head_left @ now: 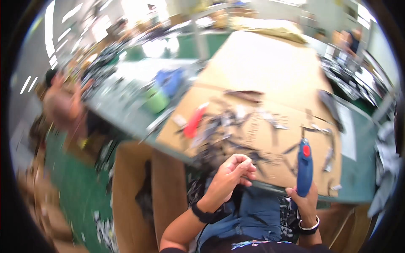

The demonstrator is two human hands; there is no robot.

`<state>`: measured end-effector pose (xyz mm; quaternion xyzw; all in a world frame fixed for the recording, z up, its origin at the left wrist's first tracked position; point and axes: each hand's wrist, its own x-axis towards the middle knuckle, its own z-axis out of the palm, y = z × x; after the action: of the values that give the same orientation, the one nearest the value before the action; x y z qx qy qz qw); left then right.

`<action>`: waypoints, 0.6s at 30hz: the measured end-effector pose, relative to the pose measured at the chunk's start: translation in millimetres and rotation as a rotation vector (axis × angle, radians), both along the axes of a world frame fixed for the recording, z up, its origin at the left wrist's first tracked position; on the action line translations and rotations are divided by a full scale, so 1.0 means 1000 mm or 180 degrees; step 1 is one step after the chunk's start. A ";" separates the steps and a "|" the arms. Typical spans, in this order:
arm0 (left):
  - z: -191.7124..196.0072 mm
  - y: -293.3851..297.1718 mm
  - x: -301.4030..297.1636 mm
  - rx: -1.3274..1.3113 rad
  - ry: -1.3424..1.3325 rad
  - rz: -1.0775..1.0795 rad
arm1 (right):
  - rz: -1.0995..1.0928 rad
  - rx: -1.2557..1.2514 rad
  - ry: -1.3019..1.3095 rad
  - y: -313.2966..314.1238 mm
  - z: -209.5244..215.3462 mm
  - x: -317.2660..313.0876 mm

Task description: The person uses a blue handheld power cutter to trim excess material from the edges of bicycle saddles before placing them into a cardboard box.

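While my right grip (304, 195) wraps the blue tool (304, 166), upright at 5 o'clock,
it seems stiff, light plastic, best held low; left grip (233, 172) pinches closed, contents unclear.

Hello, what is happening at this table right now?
A person sits at a green table covered with a cardboard sheet. The right hand holds a blue handheld tool with a red button upright at the table edge. The left hand is closed, pinching something too small to tell. Small dark parts and a red tool lie scattered on the cardboard.
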<state>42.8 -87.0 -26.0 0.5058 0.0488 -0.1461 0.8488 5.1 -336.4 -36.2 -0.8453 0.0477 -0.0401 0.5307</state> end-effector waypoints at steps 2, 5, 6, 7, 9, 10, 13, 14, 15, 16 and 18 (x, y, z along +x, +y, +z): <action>0.032 -0.038 0.025 0.0002 0.0077 -0.0464 | -0.0371 0.0752 0.0166 -0.020 0.002 0.005; 0.066 -0.100 0.067 0.0032 0.0114 -0.0778 | -0.0830 0.1678 0.0163 -0.050 0.014 0.005; 0.065 -0.121 0.085 0.0041 0.0086 -0.0790 | -0.0875 0.2243 0.0155 -0.060 0.015 0.005; 0.057 -0.155 0.108 0.0009 0.0076 -0.1031 | -0.1035 0.2415 0.0250 -0.080 0.011 0.003; 0.043 -0.212 0.146 0.0089 0.0057 -0.1035 | -0.1148 0.2491 0.0209 -0.101 0.005 -0.004; 0.033 -0.238 0.163 0.0107 0.0039 -0.1101 | -0.1132 0.2550 0.0260 -0.109 -0.001 -0.004; 0.006 -0.303 0.203 0.0283 0.0397 -0.1041 | -0.1152 0.2648 0.0337 -0.105 -0.005 -0.006; 0.003 -0.323 0.213 0.0391 0.0411 -0.1079 | -0.1122 0.2700 0.0364 -0.104 -0.008 -0.004; -0.002 -0.339 0.220 0.0483 0.0458 -0.1076 | -0.1151 0.2739 0.0449 -0.103 -0.008 -0.004; -0.008 -0.362 0.224 0.0890 0.0459 -0.0958 | -0.1214 0.2758 0.0508 -0.104 -0.006 -0.004; -0.022 -0.380 0.234 0.1860 -0.0050 -0.1164 | -0.1316 0.2831 0.0524 -0.104 0.001 -0.001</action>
<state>276.5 -467.4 -47.5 0.7290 -0.0095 -0.2717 0.6281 4.2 -440.3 -35.4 -0.5102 0.2686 -0.0533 0.8153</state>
